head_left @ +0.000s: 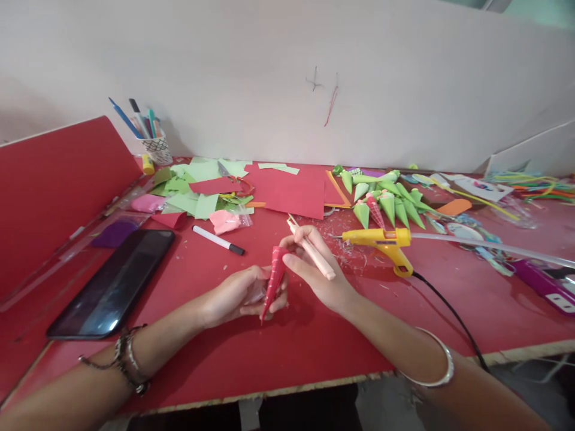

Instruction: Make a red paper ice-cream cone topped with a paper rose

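Near the desk's [323,359] front edge, I see the left hand [240,294] grasping the red cone [274,278], narrow tip toward that edge; the right hand [327,281] grips a pale pen [318,258], thumb at the cone's wide end.

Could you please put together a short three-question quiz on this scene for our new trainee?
1. What is the left hand holding?
2. True or false: in the picture, the yellow glue gun lies to the right of the black phone.
3. Fill in the blank: the pens at the back stand in a patterned ____.

Key:
1. A red cone with light markings.
2. True.
3. Cup.
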Demonstrator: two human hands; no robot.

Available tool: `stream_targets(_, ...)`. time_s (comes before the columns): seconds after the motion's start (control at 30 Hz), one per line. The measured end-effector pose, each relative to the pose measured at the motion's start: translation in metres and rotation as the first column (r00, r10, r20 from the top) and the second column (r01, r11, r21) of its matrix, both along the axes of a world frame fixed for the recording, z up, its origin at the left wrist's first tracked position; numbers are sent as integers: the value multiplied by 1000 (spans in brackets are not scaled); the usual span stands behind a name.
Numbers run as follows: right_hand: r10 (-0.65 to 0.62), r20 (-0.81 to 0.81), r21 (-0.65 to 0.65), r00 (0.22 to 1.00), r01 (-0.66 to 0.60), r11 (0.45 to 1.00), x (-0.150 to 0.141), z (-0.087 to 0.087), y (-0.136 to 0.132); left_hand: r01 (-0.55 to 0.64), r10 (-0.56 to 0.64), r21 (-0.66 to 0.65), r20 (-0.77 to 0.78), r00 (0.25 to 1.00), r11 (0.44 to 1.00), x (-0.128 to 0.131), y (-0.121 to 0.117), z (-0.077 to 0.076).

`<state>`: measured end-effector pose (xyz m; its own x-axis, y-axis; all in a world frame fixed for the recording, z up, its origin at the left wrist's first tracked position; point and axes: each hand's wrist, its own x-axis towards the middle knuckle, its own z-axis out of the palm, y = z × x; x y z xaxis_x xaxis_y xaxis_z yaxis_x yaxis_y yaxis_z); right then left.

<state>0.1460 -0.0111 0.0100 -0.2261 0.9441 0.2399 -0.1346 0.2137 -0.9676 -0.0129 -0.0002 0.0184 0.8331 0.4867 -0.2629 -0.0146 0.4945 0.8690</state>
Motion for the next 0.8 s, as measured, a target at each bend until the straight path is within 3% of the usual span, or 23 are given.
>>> stream_targets(0.17,46,-12,-63,999,-47,997,-2,-2,0,37,-35,23,-61,998,999,-2,-2,2)
stream_targets(0.27,61,15,-55,998,-60,997,-1,-1,1,53,-36,111,-154,987,992,-2,-4,5)
stream_targets(0.33,30,70,-21,997,-29,999,0,-1,2,15,26,189,-214,977,982,-2,-4,4)
stream_targets(0.4,-11,158,35,987,6,999,2,-1,2,-85,171,325,-245,954,942,-5,-2,2)
stream_targets(0.47,-1,275,76,961,-21,997,4,-2,2,-154,346,557,-257,903,816,-11,4,0)
stream_targets(0.53,64,400,101,914,-113,988,5,-3,1,-97,502,796,-277,819,598,-18,12,0)
stream_targets(0.6,107,499,131,860,-197,972,5,-5,0,-47,611,895,-265,746,444,-25,19,2)
stream_targets(0.7,96,569,183,817,-240,954,3,-9,0,8,641,949,-218,736,314,-32,23,9)
stream_targets(0.8,77,598,215,798,-253,943,0,-11,3,162,502,961,-256,826,224,-33,17,13)
